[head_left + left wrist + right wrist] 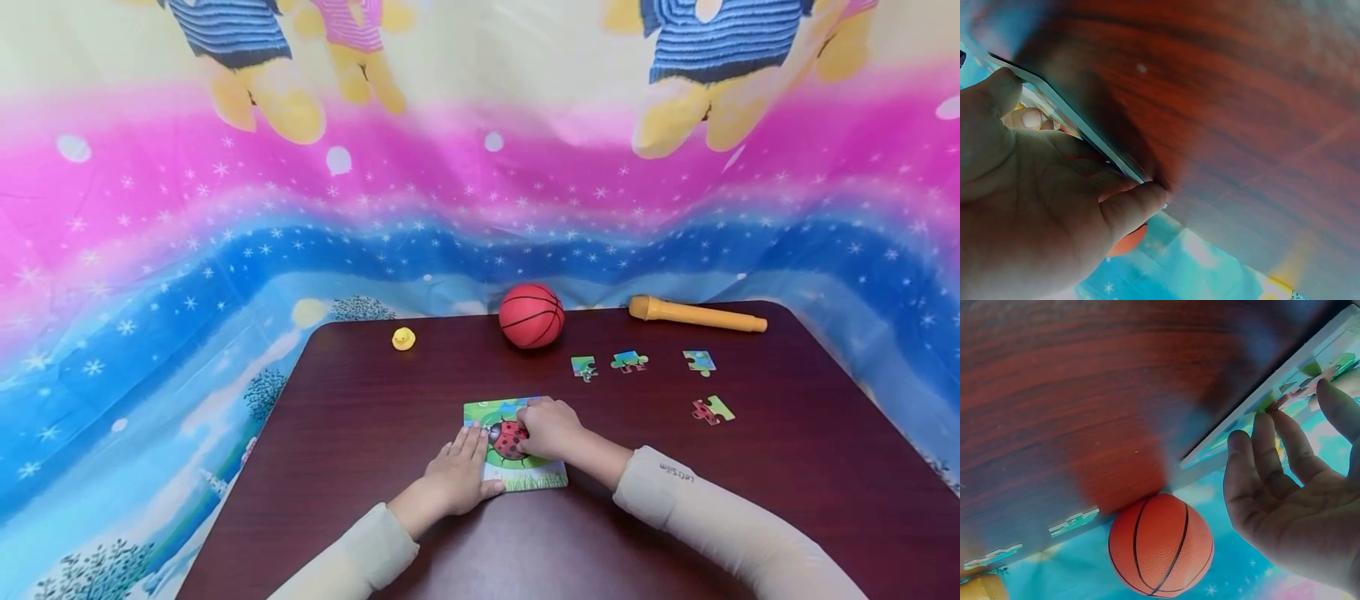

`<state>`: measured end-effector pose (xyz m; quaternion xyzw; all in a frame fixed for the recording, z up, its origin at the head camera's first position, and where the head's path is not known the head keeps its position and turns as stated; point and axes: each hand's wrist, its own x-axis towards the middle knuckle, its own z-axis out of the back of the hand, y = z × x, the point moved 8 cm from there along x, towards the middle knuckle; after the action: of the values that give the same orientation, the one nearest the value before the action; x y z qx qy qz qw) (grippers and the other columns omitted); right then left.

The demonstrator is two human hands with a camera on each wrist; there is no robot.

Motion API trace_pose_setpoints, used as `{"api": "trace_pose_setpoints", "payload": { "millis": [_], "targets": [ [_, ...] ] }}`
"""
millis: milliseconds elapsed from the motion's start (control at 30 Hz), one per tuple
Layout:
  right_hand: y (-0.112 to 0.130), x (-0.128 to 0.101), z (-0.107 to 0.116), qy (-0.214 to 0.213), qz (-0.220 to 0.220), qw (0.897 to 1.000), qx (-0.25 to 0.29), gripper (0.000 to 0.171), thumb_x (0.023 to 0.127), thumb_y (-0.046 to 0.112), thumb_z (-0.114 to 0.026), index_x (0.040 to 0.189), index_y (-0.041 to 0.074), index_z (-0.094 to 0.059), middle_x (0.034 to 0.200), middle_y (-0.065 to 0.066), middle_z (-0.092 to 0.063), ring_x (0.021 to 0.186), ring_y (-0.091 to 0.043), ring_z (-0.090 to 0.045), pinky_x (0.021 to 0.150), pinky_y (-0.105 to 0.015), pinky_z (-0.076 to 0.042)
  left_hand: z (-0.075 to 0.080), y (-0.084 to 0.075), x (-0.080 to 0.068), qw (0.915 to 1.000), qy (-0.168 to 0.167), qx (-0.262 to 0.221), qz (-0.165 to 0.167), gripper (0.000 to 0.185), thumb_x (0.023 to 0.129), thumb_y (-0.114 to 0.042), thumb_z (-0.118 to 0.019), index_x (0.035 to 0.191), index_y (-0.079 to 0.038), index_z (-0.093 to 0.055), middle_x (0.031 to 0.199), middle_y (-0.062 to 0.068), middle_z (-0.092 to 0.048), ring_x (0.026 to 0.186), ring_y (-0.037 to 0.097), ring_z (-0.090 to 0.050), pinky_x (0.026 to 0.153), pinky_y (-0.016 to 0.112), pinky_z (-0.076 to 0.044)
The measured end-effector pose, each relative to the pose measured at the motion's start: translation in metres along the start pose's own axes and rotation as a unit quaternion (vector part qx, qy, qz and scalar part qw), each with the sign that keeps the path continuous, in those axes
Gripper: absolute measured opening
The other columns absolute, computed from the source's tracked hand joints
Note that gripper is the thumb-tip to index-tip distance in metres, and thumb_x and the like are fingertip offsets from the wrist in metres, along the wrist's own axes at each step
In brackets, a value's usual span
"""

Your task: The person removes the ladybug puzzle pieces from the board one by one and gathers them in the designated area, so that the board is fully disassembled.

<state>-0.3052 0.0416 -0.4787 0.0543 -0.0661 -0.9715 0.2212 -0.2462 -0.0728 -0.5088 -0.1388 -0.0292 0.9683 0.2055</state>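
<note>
Hands — left hand (455, 482) flat, fingers straight, pressing the ladybird puzzle's (525, 477) left edge; right hand (550, 428) fingertips pressing its top. Puzzle lies mid-desk (360, 433), toward the near edge — loose pieces (628, 361) toward the far right.

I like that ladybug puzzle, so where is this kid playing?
Probably a play corner at home or in a playroom. A ladybug puzzle lies on a dark wooden table with a toy basketball and a little rubber duck, and a cartoon bear sheet hangs behind.
</note>
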Motion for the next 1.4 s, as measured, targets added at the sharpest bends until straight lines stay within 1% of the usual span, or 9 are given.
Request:
{"api": "trace_pose_setpoints", "payload": {
  "millis": [167,333,467,567,667,867,1167,1300,1400],
  "targets": [
    [0.001,0.000,-0.001,-0.011,-0.002,1.000,0.009,0.022,0.074,0.034,-0.078,0.077,0.018,-0.064,0.067,0.005,-0.049,0.072,-0.017,-0.045,0.064,-0.035,-0.038,0.000,0.000,0.000,1.0000,0.004,-0.002,0.001,0.082,0.091,-0.057,-0.046,0.149,-0.004,-0.022,0.157,0.012,-0.014,0.144,0.027,-0.014,0.111,0.043,-0.026],
    [-0.003,0.000,-0.001,-0.029,-0.012,0.999,0.038,0.021,0.076,0.032,-0.077,0.072,0.019,-0.060,0.068,0.007,-0.050,0.067,-0.014,-0.047,0.058,-0.032,-0.040,-0.001,-0.001,0.000,1.0000,0.004,-0.004,-0.002,0.081,0.092,-0.056,-0.046,0.149,-0.003,-0.022,0.157,0.012,-0.013,0.144,0.028,-0.013,0.112,0.043,-0.026],
    [-0.006,-0.001,0.002,-0.052,-0.018,0.997,0.060,0.021,0.077,0.030,-0.076,0.069,0.021,-0.058,0.068,0.007,-0.051,0.061,-0.011,-0.046,0.051,-0.030,-0.040,-0.003,0.000,0.001,1.0000,-0.004,0.004,-0.005,0.081,0.093,-0.057,-0.044,0.149,-0.003,-0.021,0.157,0.012,-0.012,0.144,0.027,-0.012,0.112,0.043,-0.025],
    [-0.007,-0.001,0.004,-0.065,-0.021,0.995,0.076,0.022,0.077,0.027,-0.076,0.067,0.021,-0.057,0.067,0.007,-0.050,0.059,-0.010,-0.046,0.048,-0.029,-0.038,-0.003,0.000,0.000,0.9999,-0.007,0.009,-0.005,0.081,0.093,-0.057,-0.043,0.150,-0.003,-0.021,0.157,0.012,-0.012,0.144,0.027,-0.012,0.112,0.042,-0.025],
    [-0.008,0.000,0.007,-0.071,-0.026,0.993,0.090,0.023,0.077,0.025,-0.075,0.065,0.022,-0.056,0.066,0.007,-0.049,0.057,-0.010,-0.045,0.047,-0.028,-0.037,-0.001,-0.001,-0.001,0.9999,-0.002,0.012,-0.006,0.081,0.093,-0.057,-0.043,0.149,-0.003,-0.021,0.157,0.013,-0.012,0.144,0.027,-0.012,0.112,0.042,-0.025],
    [-0.011,0.001,0.011,-0.079,-0.036,0.991,0.105,0.026,0.077,0.024,-0.076,0.064,0.022,-0.053,0.065,0.007,-0.048,0.057,-0.010,-0.045,0.047,-0.027,-0.036,0.007,-0.004,-0.003,0.9999,0.000,0.015,-0.009,0.081,0.093,-0.056,-0.045,0.149,-0.003,-0.023,0.157,0.013,-0.015,0.143,0.028,-0.015,0.111,0.043,-0.026],
    [-0.014,0.004,0.011,-0.077,-0.039,0.989,0.123,0.027,0.076,0.023,-0.077,0.063,0.022,-0.053,0.063,0.008,-0.049,0.055,-0.010,-0.045,0.047,-0.027,-0.036,0.006,-0.003,0.000,0.9989,-0.008,0.047,-0.006,0.077,0.095,-0.057,-0.038,0.149,-0.004,-0.024,0.157,0.013,-0.015,0.143,0.028,-0.016,0.111,0.042,-0.027],
    [-0.014,0.005,0.009,-0.076,-0.039,0.989,0.123,0.028,0.076,0.023,-0.077,0.063,0.022,-0.053,0.061,0.008,-0.049,0.055,-0.010,-0.045,0.046,-0.027,-0.036,0.006,-0.004,0.000,0.9991,-0.013,0.040,-0.004,0.073,0.097,-0.053,-0.037,0.148,-0.003,-0.025,0.156,0.014,-0.017,0.143,0.029,-0.017,0.111,0.043,-0.026],
    [-0.014,0.004,0.006,-0.072,-0.039,0.989,0.127,0.028,0.076,0.022,-0.077,0.062,0.022,-0.053,0.061,0.008,-0.049,0.054,-0.010,-0.045,0.046,-0.027,-0.036,0.004,-0.004,0.001,0.9995,-0.018,0.024,-0.001,0.070,0.097,-0.050,-0.039,0.148,-0.002,-0.027,0.156,0.014,-0.019,0.142,0.029,-0.019,0.112,0.042,-0.026]
  ]
}}
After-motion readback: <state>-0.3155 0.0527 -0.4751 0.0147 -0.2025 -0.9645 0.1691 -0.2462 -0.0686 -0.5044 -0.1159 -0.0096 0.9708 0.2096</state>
